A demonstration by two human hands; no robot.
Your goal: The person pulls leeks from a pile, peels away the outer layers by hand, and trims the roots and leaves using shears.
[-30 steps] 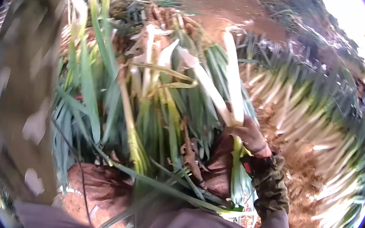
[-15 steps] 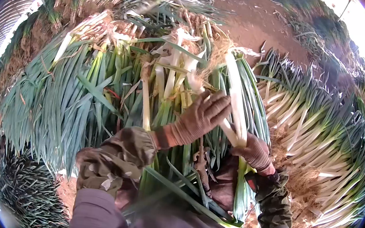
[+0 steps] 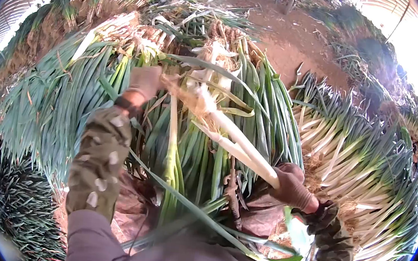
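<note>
— Left side? — Gloved left hand [image 3: 144,83] stretched forward, fingers closed on the leek [image 3: 229,133] near its root end.

— Right? — Right hand [image 3: 291,185] clamps its pale, soil-flecked shaft; it slants above the leek pile [image 3: 57,108].

Smooth, waxy leek stalk [image 3: 241,145]; matt knitted cloth gloves [image 3: 293,186]; rough, crumbly soil [image 3: 286,41].

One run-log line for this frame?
right hand: grips leek stalk | left hand: at root end | leek pile: right
</note>
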